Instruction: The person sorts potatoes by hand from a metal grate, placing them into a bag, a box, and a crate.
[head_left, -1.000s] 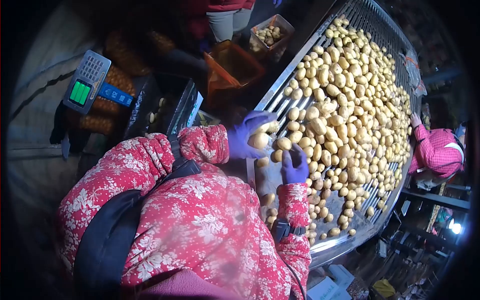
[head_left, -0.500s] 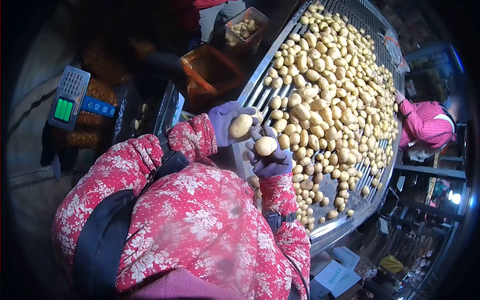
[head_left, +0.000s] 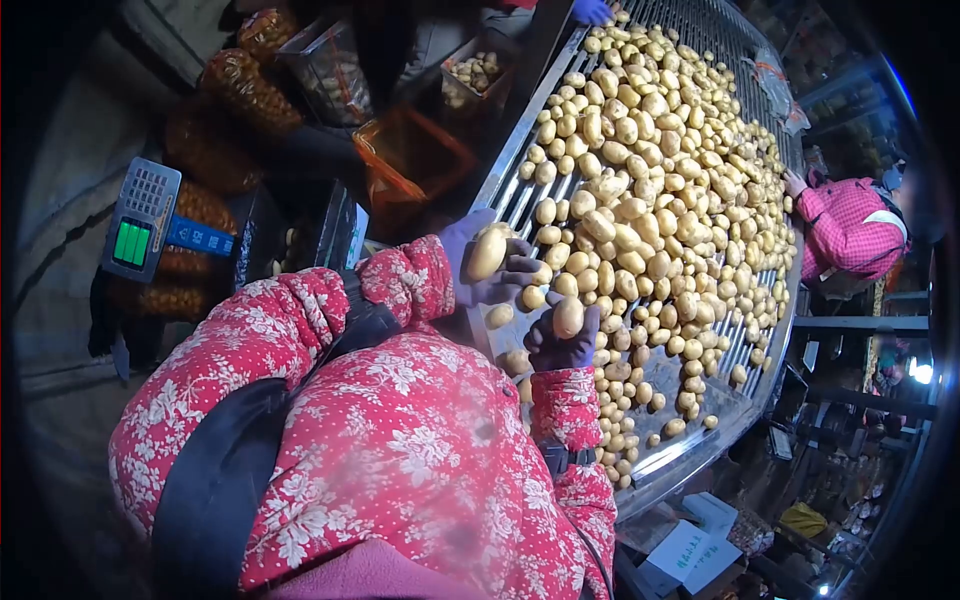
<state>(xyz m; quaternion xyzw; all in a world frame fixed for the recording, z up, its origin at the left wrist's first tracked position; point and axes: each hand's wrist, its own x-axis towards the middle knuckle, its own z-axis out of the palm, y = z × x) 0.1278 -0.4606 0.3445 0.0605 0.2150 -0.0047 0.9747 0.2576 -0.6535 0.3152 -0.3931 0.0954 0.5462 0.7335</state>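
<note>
My left hand, in a purple glove, holds an oblong potato against the palm, its fingers reaching toward the heap. To its right and slightly nearer my body, my right hand is also gloved and grips a smaller potato with its fingertips. A few loose potatoes, one of them round, lie between and below the hands. The large potato heap covers much of the slatted metal table just beyond my hands.
A co-worker in a pink checked jacket stands across the table. Another person's blue-gloved hand is at its top end. On the left are a digital scale, an orange-lined container, a potato crate and filled mesh sacks.
Both hands have shifted right in view, my right hand also lower. My left hand's fingers now extend farther past its potato. A blue-gloved hand has appeared at the table's top end.
</note>
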